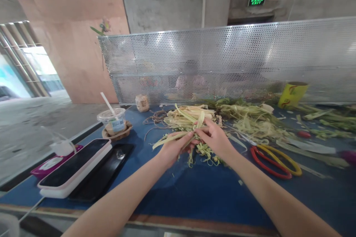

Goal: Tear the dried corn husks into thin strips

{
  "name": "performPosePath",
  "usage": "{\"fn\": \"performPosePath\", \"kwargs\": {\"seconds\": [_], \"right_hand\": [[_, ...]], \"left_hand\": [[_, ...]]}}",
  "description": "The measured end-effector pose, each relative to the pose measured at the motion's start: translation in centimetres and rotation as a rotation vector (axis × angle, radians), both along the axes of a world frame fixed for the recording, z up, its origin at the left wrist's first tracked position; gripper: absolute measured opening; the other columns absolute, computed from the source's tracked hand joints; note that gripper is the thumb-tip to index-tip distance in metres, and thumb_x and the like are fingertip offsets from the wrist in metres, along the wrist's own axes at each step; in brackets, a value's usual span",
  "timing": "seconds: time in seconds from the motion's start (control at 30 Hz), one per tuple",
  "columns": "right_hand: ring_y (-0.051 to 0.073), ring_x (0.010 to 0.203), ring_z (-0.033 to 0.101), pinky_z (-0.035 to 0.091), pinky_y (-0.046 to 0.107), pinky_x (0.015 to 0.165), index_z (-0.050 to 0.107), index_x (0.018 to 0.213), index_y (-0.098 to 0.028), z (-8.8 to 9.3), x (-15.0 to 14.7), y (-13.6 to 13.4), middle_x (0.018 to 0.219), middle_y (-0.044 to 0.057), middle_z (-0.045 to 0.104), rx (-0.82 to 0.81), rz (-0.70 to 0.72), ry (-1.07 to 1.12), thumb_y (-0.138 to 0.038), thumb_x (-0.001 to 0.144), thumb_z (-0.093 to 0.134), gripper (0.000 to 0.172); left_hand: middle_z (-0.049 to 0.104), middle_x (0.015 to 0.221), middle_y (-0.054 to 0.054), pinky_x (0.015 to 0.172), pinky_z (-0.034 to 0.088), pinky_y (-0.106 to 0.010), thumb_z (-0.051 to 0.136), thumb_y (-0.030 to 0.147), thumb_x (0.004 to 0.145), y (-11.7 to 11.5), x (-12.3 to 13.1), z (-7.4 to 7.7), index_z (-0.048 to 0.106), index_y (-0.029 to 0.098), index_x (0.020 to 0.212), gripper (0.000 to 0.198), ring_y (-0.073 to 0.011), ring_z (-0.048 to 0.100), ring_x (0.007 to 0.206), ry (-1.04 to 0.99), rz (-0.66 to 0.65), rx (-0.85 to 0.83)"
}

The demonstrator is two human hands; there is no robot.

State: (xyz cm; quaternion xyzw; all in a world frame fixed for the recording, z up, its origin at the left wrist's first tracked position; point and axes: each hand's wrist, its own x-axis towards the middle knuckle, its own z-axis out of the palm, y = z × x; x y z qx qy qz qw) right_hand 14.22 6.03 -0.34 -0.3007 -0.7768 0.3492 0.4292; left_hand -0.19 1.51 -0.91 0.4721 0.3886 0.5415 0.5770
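Both hands meet over the middle of the blue table, closed on pale green strips of dried plant leaf, which look like corn husk. My left hand (174, 150) pinches the husk strips (170, 139), whose long ends stick out to the left. Fingers bent, my right hand (213, 137) grips the same strips from the other side, and some ends rise above it. Curly green shreds (207, 152) lie on the table just below the hands. Behind them sits a pile of pale yellow husks (191, 113). Exactly how the strips cross is hidden by the fingers.
Scissors with red and yellow handles (274, 159) lie to the right, near loose green husks (250, 124). On the left are a phone (76, 163), a black tray (104, 170) and a lidded cup with straw (112, 122). A perforated metal screen (167, 59) stands behind.
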Motion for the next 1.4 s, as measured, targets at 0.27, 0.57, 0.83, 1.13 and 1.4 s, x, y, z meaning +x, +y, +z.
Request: {"fn": "performPosePath", "kwargs": {"seconds": [0.27, 0.57, 0.83, 1.13, 1.4], "right_hand": [[0.012, 0.043, 0.047, 0.034, 0.023, 0.046, 0.048, 0.09, -0.019, -0.2, 0.2, 0.0, 0.048, -0.003, 0.052, 0.097, -0.073, -0.107, -0.035, 0.077, 0.049, 0.02], [0.012, 0.043, 0.049, 0.032, 0.021, 0.043, 0.047, 0.094, -0.021, -1.1, 0.2, 0.2, 0.049, -0.005, 0.051, 0.056, -0.121, -0.102, -0.038, 0.074, 0.053, 0.027], [0.015, 0.065, 0.053, 0.042, 0.028, 0.061, 0.035, 0.114, -0.017, -0.3, 0.6, -0.1, 0.073, 0.003, 0.057, 0.395, -0.348, -0.04, -0.032, 0.084, 0.037, 0.033], [0.017, 0.098, 0.043, 0.033, 0.032, 0.082, 0.049, 0.109, -0.034, -1.4, 0.8, 0.2, 0.104, 0.003, 0.048, 1.348, -0.348, -0.341, -0.017, 0.078, 0.05, 0.035], [0.013, 0.094, 0.043, 0.028, 0.03, 0.082, 0.056, 0.09, -0.031, -1.8, 0.5, 0.4, 0.098, -0.002, 0.056, 1.269, -0.274, -0.322, -0.023, 0.082, 0.048, 0.014]], "left_hand": [[0.064, 0.059, -0.006, 0.046, 0.041, -0.018, 0.07, 0.037, 0.059, 0.4, 0.5, -0.2, 0.063, 0.011, 0.067, 0.028, -0.0087, 0.054, 0.048, -0.104, 0.049, -0.231], [0.066, 0.057, -0.005, 0.054, 0.047, -0.019, 0.07, 0.032, 0.06, -0.2, 0.8, -0.1, 0.067, 0.01, 0.067, 0.024, -0.0105, 0.058, 0.051, 0.053, -0.012, -0.098], [0.07, 0.066, -0.008, 0.065, 0.051, -0.024, 0.072, 0.028, 0.058, -0.1, 0.6, 0.3, 0.065, 0.01, 0.077, 0.027, -0.0181, 0.066, 0.066, 0.007, 0.089, -0.136], [0.067, 0.055, -0.004, 0.047, 0.047, -0.016, 0.072, 0.02, 0.056, 0.6, 0.0, 0.9, 0.066, 0.01, 0.064, 0.015, -0.0125, 0.062, 0.051, -0.092, 0.185, -0.158], [0.068, 0.064, -0.004, 0.058, 0.048, -0.017, 0.075, 0.024, 0.05, 0.6, -0.4, 0.9, 0.067, 0.01, 0.069, 0.024, -0.0132, 0.063, 0.062, -0.07, 0.137, -0.078]]}}
